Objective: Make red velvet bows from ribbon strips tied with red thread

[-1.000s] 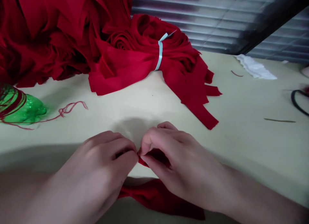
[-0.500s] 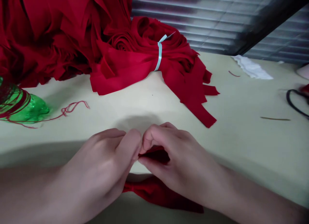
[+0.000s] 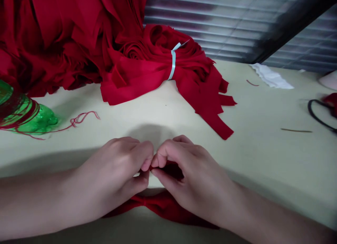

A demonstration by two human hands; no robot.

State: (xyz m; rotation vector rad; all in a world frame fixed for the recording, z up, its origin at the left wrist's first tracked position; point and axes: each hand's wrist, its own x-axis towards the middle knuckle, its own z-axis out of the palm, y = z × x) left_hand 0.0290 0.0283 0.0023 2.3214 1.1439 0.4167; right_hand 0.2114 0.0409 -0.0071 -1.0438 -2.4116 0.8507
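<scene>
My left hand [image 3: 121, 170] and my right hand [image 3: 186, 170] meet fingertip to fingertip above the pale table. Between the right thumb and fingers is a dark red fabric strip [image 3: 172, 169], pinched at its end. The left thumb and forefinger close on the same spot, where a bit of red shows; much of the cloth is hidden by my hands. Below them, near the table's front edge, lies a red fabric piece [image 3: 163, 205] gathered narrow in the middle like a bow, its left end partly behind my left wrist.
A bundle of red fabric strips [image 3: 189, 68] tied with a pale band [image 3: 172, 63] lies at the back, beside a big red fabric heap [image 3: 65, 37]. A green bottle [image 3: 44, 119] wound with red thread is on the left. White cloth [image 3: 272, 75] and a black loop handle [image 3: 316, 114] are at right.
My left hand has turned a little and its thumb now shows below the forefinger. More of the bow-like red piece is uncovered on the left. The view has shifted slightly.
</scene>
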